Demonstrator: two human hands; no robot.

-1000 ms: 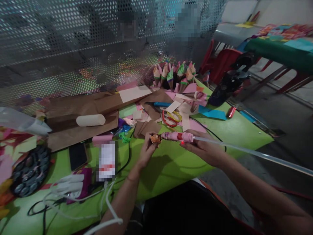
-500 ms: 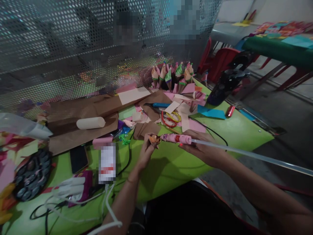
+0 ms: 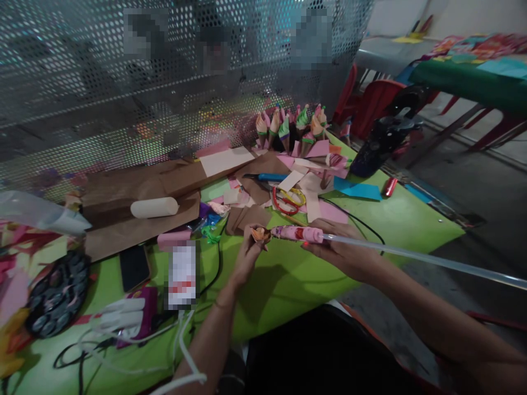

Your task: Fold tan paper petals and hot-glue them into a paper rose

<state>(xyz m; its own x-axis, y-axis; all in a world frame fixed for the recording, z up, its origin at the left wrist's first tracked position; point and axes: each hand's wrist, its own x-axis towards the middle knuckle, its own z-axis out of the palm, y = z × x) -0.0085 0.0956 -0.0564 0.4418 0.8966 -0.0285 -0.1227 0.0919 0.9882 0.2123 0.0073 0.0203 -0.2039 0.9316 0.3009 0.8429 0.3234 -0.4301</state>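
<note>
Over the green tabletop (image 3: 288, 296), my left hand (image 3: 246, 258) is closed around a small orange-and-brown paper piece (image 3: 260, 236), perhaps a paper cone. My right hand (image 3: 333, 241) grips a pink patterned glue gun (image 3: 298, 234), and a long clear glue stick (image 3: 411, 256) juts from its rear toward the right. The gun's tip is right at the paper piece; whether it touches cannot be made out. Small brown paper pieces (image 3: 245, 219) lie just beyond my left hand. Red- and yellow-handled scissors (image 3: 286, 202) rest beyond the gun.
Several paper ice-cream cones (image 3: 304, 129) stand at the back. A blue cutter (image 3: 272, 177) lies among paper scraps. On the left are a phone (image 3: 135, 267), a purple power strip (image 3: 144, 315) with white cables, and a black round tray (image 3: 60, 293). A perforated metal panel (image 3: 164, 109) borders the table.
Both hands keep nearly the same pose, with the glue gun's tip still at the paper piece. The whole view has shifted very slightly.
</note>
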